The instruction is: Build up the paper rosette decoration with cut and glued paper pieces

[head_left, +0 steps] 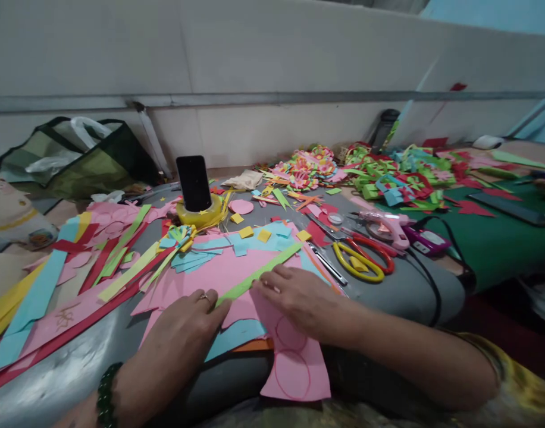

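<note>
A light green paper strip (259, 274) runs slantwise over pink sheets (201, 285). Its near end is under the curled fingers and thumb of my left hand (178, 333), which wears a ring and a dark green bead bracelet (106, 395). Farther up, the bent fingers of my right hand (306, 306) grip the strip's lower edge; their tips are partly hidden. Below that hand hangs a pink piece with drawn circles (293, 374), over the table's front edge. Light blue paper (237, 339) shows beneath the pink sheets. Small yellow squares (264, 236) lie beyond the strip.
To the right lie yellow-handled scissors (359, 270), red-handled scissors (384, 255), a cutter knife (328, 266) and a pink glue gun (388, 226) with a black cord. A phone (193, 183) stands in a yellow tape roll (196, 217). Coloured strips (44, 285) cover the left; paper flowers (306, 166) are heaped behind.
</note>
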The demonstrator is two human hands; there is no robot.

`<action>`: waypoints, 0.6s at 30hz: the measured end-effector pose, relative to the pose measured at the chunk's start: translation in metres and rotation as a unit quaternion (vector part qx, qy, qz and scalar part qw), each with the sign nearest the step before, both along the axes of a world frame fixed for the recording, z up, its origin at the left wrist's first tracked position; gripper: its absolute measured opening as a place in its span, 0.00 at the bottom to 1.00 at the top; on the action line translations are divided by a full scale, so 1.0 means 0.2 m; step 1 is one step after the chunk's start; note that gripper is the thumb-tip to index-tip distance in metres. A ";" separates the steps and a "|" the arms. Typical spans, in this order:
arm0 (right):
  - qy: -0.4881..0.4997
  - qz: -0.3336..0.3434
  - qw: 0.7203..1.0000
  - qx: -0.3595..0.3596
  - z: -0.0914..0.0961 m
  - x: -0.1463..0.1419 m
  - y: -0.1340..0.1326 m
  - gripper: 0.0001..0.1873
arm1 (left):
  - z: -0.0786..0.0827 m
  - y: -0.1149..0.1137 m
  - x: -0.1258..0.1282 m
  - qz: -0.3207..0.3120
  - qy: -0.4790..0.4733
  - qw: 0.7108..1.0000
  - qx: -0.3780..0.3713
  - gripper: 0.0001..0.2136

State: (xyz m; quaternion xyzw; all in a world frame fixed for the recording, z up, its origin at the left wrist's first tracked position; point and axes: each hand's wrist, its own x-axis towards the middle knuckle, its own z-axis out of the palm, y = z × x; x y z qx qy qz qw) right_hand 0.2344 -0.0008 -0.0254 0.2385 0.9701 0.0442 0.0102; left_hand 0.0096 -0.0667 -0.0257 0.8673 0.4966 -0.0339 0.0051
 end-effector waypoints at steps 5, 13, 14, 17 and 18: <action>0.039 0.025 0.998 -0.033 -0.02 -0.01 -0.05 0.15 | -0.01 -0.03 -0.12 0.011 0.053 0.998 0.017 0.25; 0.079 0.070 0.993 -0.050 0.02 -0.07 -0.02 0.23 | 0.02 -0.09 -0.15 0.039 0.038 0.994 0.090 0.17; 0.081 0.069 0.993 -0.052 0.02 -0.09 -0.02 0.26 | 0.01 -0.10 -0.13 0.045 0.029 0.994 0.096 0.17; 0.081 0.078 0.992 -0.060 0.02 -0.14 -0.01 0.29 | -0.05 -0.10 -0.05 0.058 -0.001 0.989 0.134 0.20; 0.080 0.082 0.991 -0.066 0.02 -0.15 -0.01 0.30 | -0.08 -0.10 -0.03 0.052 -0.009 0.987 0.150 0.24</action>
